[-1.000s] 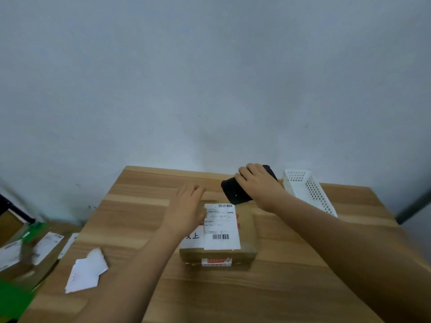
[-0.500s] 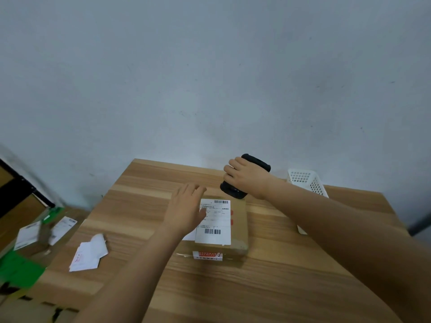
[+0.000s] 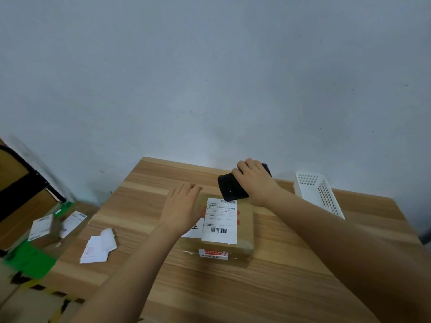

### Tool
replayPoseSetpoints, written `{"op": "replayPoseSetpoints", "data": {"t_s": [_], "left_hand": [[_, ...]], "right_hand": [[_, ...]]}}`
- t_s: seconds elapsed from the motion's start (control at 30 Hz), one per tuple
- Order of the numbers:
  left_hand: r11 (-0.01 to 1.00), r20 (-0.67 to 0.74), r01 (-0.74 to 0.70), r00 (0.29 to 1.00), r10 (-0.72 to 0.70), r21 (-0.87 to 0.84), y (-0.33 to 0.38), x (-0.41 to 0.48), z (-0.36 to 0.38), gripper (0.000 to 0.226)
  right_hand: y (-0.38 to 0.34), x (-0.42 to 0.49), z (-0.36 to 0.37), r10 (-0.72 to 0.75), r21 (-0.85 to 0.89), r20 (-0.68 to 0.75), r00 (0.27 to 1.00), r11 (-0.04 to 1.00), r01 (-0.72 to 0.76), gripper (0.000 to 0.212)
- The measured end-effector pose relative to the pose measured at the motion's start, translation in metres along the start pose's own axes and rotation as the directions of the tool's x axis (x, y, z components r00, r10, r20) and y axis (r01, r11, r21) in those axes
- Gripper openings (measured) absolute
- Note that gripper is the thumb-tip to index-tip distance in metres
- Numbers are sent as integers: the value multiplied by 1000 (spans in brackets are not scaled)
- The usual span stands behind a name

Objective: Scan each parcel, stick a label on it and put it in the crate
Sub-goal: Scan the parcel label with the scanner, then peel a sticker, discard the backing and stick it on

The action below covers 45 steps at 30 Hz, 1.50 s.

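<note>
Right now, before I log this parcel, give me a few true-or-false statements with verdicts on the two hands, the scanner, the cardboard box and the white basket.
1. The right hand holds the black handheld scanner at the far end of the brown cardboard parcel. True.
2. The parcel's top carries no white barcode label. False: the label is stuck on top, barcode facing up.
3. The left hand lies with straight fingers on the parcel's left side. True.
4. The parcel sits inside the white perforated plastic basket. False: it sits on the wooden table, and the basket stands apart to its right.
</note>
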<state>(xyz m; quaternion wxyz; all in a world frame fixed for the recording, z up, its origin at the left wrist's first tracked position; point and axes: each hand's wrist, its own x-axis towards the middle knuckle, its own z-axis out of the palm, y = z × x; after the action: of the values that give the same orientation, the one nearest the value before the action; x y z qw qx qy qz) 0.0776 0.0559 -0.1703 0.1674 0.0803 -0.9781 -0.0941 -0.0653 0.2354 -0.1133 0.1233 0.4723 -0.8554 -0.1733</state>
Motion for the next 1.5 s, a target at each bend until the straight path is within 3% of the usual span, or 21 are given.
{"op": "replayPoseSetpoints", "data": {"t_s": [0.13, 0.27, 0.53, 0.63, 0.83, 1.03, 1.1, 1.2, 1.3, 1.4, 1.5], "left_hand": [[999, -18, 35, 999, -35, 19, -32, -15, -8, 50], [996, -33, 78, 997, -77, 43, -81, -27, -15, 50], [988, 35, 147, 988, -149, 53, -204, -39, -19, 48], [982, 113, 184, 976, -187, 33, -255, -49, -11, 45], [971, 285, 233, 935, -210, -48, -341, -79, 26, 41], [966, 385, 223, 909, -157, -134, -377, -103, 65, 47], [960, 387, 213, 913, -130, -181, -379, -107, 72, 36], [951, 366, 199, 925, -103, -235, -378, -110, 77, 39], [941, 354, 206, 930, -103, -268, -380, -111, 80, 41], [938, 350, 220, 929, -118, -269, -379, -112, 82, 42], [936, 343, 211, 933, -107, -281, -377, -116, 82, 42]], "right_hand": [[-40, 8, 7, 169, 382, 32, 985, 909, -168, 74], [-94, 37, 7, 243, 576, 72, 967, 782, -239, 73], [-205, 131, 22, 216, 694, 196, 957, 659, -291, 65], [-239, 163, 35, 285, 726, 318, 904, 540, -426, 72], [-295, 208, 81, 404, 618, 473, 783, 482, -621, 79], [-320, 219, 112, 446, 626, 535, 718, 362, -691, 66], [-322, 219, 115, 443, 630, 557, 702, 326, -705, 68], [-325, 217, 113, 440, 598, 547, 712, 390, -700, 70], [-343, 211, 98, 488, 644, 415, 768, 439, -627, 59], [-378, 199, 86, 382, 729, 409, 828, 409, -549, 23], [-408, 182, 86, 247, 768, 464, 851, 367, -525, 23]]}}
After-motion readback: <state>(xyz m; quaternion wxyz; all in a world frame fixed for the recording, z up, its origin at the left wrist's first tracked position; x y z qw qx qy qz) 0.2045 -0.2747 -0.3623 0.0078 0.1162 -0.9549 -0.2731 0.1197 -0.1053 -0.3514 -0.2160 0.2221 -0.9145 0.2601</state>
